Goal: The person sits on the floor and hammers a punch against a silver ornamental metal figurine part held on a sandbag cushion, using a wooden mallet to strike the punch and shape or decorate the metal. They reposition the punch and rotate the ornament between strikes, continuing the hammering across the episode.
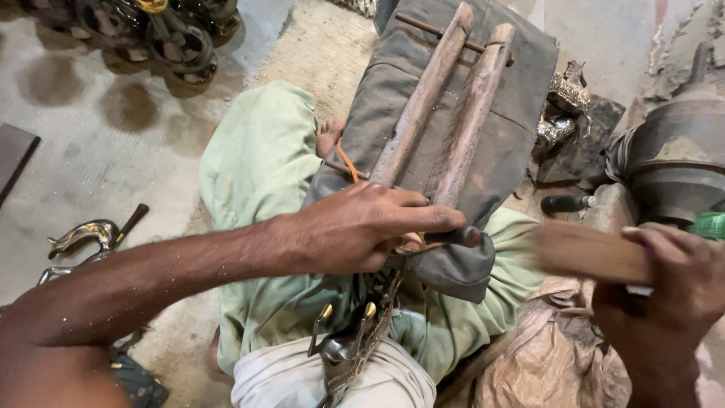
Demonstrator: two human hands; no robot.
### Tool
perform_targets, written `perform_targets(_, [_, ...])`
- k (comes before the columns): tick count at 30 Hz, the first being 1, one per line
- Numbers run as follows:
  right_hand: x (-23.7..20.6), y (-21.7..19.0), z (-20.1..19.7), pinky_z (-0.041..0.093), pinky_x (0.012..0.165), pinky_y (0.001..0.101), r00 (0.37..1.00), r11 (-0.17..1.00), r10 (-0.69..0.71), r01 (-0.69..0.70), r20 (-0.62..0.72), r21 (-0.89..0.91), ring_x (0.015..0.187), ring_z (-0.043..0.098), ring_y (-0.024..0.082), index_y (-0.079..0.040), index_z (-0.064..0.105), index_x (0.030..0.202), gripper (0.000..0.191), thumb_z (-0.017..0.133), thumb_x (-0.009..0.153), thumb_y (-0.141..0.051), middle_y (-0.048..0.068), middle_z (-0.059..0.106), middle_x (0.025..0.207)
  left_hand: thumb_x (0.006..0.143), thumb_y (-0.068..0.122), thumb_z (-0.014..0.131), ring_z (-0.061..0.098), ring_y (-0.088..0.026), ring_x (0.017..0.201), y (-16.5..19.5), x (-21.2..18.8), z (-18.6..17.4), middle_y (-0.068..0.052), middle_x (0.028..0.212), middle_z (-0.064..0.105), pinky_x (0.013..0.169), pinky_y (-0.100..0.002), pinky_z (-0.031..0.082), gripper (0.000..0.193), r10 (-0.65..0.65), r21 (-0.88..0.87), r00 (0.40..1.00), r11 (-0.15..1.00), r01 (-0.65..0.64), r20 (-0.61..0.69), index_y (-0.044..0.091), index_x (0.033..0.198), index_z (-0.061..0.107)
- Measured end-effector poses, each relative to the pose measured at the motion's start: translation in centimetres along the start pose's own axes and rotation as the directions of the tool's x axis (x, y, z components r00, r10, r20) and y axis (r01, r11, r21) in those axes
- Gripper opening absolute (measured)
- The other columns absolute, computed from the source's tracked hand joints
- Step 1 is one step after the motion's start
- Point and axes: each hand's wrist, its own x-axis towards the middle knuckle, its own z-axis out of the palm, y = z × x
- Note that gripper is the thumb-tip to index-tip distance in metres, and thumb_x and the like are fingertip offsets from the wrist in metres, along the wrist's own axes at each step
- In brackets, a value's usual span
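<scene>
Left hand (362, 227) is curled down w/ fingers closed around a small dark rod (457, 236), pinning it at the near end of the wooden frame (445, 113), i.e. two worn rails running away from the hand over a grey cloth (521, 91) on the lap. Right hand (672, 279) is fisted tight on a wooden mallet (585, 251), off to the right of the left hand & blurred, head pointing toward the rod. Just below the left hand a dark metal piece (349, 349) w/ brass tips sticks up betw. the knees. The rod looks stiff, thin, prob. light but slick; best held near its middle w/ fingertips clear of the end facing the mallet. The mallet looks solid, fairly heavy; grip at the far end of the handle. Beyond the right hand: a big metal vessel (676, 155). Left of the forearm, on the floor, a shiny curved metal part (83, 236).
</scene>
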Motion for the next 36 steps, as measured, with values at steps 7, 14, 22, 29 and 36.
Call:
perform_targets(7, [-0.1,-0.7,-0.9,0.051,0.091,0.0426,0.999,1.000,0.026,-0.026,0.042,-0.003,0.104,0.064,0.032,-0.002,0.058,0.126,0.044,0.078,0.087,0.003,0.017,0.064,0.115,0.100,0.000,0.061,0.077,-0.018,0.089,-2.1,0.4,0.1,-0.006,0.099,0.074,0.075,-0.030,0.063,0.051,-0.015,-0.200,0.996,0.980,-0.004,-0.092,0.019,0.146,0.052])
perform_targets(14, [-1.4,1.2,-0.6,0.053,0.086,0.0369,0.975,0.950,0.220,-0.222,0.035,0.221,0.098,0.066,0.027,0.002,0.058,0.125,0.042,0.083,0.091,0.002,0.018,0.066,0.109,0.099,0.003,0.064,0.069,-0.015,0.064,-2.9,1.7,-0.8,-0.002,0.078,0.075,0.057,-0.034,0.058,0.047,-0.004,-0.200,0.997,0.980,0.019,0.072,0.021,0.142,0.058])
perform_targets(22, [0.9,-1.0,0.1,0.055,0.095,0.0290,0.956,0.917,0.276,-0.233,-0.095,0.323,0.106,0.068,0.020,-0.002,0.058,0.130,0.037,0.080,0.100,0.003,0.012,0.067,0.117,0.094,-0.006,0.062,0.073,-0.011,0.072,-2.7,3.2,-1.5,-0.003,0.078,0.073,0.065,-0.032,0.062,0.062,0.100,-0.201,0.971,0.978,-0.056,0.216,0.027,0.146,0.055])
perform_targets(29, [-0.4,0.2,0.7,0.053,0.092,0.0351,0.951,0.900,0.303,-0.268,-0.052,0.344,0.101,0.064,0.026,-0.006,0.060,0.122,0.026,0.074,0.101,-0.001,0.012,0.065,0.112,0.089,-0.011,0.058,0.079,-0.020,0.088,-2.5,2.9,-1.0,-0.008,0.116,0.078,0.075,-0.034,0.065,0.067,0.135,-0.202,0.978,0.974,-0.101,0.161,0.027,0.145,0.055])
perform_targets(36, [-0.6,2.4,0.8,0.049,0.092,0.0400,0.999,0.993,-0.030,0.028,-0.015,-0.119,0.102,0.063,0.030,-0.004,0.060,0.126,0.024,0.069,0.104,-0.002,0.014,0.063,0.113,0.098,-0.009,0.057,0.079,-0.023,0.097,-3.1,1.0,0.2,-0.008,0.116,0.077,0.079,-0.034,0.064,0.057,0.116,-0.184,0.993,0.976,-0.121,-0.039,0.020,0.147,0.052])
